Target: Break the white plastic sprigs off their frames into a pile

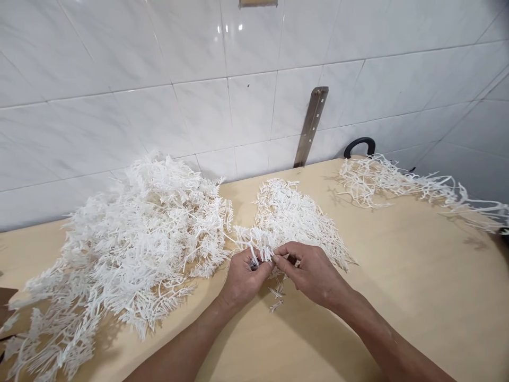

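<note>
At the middle of the table, my left hand [245, 276] is closed around a white branched piece [254, 240], whose feathery tips point up and away from me. The fingers of my right hand [308, 268] are pinched at the right end of that same piece, close to my left thumb. Just behind both hands lies a smaller heap of white sprigs [300, 215]. A large fluffy pile of white branches [151, 239] spreads out on the left. A few loose white bits [275, 300] rest on the table below my hands.
Bare white stems [401, 183] lie along the table's back right, beside a black curved handle [360, 142]. A metal strip [311, 127] leans on the tiled wall [199, 42] behind the wooden table [429, 281]. Something brown shows at the left edge.
</note>
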Demonstrator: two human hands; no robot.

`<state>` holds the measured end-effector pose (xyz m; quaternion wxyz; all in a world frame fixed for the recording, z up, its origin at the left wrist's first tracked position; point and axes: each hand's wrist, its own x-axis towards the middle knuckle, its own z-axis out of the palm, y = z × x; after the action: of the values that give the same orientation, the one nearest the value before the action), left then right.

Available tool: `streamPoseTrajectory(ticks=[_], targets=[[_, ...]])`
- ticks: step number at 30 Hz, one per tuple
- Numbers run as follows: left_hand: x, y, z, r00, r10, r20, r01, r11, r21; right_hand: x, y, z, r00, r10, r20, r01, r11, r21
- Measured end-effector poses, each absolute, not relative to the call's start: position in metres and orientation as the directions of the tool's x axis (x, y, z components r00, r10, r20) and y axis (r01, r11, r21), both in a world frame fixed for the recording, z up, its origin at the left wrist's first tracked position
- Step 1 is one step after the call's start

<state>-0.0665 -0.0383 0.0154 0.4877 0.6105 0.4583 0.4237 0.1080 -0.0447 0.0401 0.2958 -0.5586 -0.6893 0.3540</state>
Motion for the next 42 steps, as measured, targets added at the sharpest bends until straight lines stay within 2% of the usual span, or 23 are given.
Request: streamPoseTrajectory(ticks=[5, 8, 10, 12, 16, 18, 20, 25, 34, 42], targets=[[-0.068, -0.038, 0.017, 0.234, 0.969, 0.08, 0.158, -0.119, 0.98, 0.109, -0.044, 0.04, -0.225, 0.971, 0.075, 0.647, 0.207, -0.734], [-0.068, -0.039, 0.017, 0.243, 0.968, 0.068, 0.174, -0.112, 0.978, 0.109, -0.041, 0.032, -0.241, 0.955, 0.173, 0.706, 0.295, -0.644], [-0.069, -0.039, 0.016, 0.251, 0.966, 0.06, 0.177, -0.107, 0.978, 0.11, -0.039, 0.028, -0.201, 0.948, 0.247, 0.742, 0.312, -0.593], [-0.068, -0.039, 0.016, 0.255, 0.966, 0.05, 0.176, -0.097, 0.98, 0.112, -0.037, 0.028, -0.124, 0.954, 0.274, 0.749, 0.271, -0.605], [-0.067, -0.038, 0.015, 0.267, 0.964, 0.01, 0.191, -0.063, 0.979, 0.113, -0.038, 0.038, -0.009, 0.995, 0.099, 0.661, 0.08, -0.746], [-0.067, -0.037, 0.015, 0.26, 0.966, 0.009, 0.197, -0.062, 0.978, 0.113, -0.038, 0.042, 0.029, 0.999, 0.032, 0.639, 0.007, -0.769], [-0.067, -0.038, 0.016, 0.255, 0.967, 0.011, 0.194, -0.062, 0.979, 0.114, -0.039, 0.043, -0.003, 1.0, 0.017, 0.634, 0.015, -0.773], [-0.067, -0.038, 0.015, 0.27, 0.963, -0.005, 0.204, -0.053, 0.977, 0.112, -0.043, 0.042, -0.228, 0.973, -0.019, 0.578, 0.119, -0.807], [-0.065, -0.038, 0.014, 0.236, 0.972, -0.015, 0.275, -0.052, 0.96, 0.106, -0.046, 0.041, -0.178, 0.983, 0.038, 0.579, 0.135, -0.804], [-0.065, -0.038, 0.018, 0.235, 0.971, -0.045, 0.304, -0.03, 0.952, 0.111, -0.047, 0.049, -0.216, 0.975, -0.055, 0.627, 0.095, -0.774]])
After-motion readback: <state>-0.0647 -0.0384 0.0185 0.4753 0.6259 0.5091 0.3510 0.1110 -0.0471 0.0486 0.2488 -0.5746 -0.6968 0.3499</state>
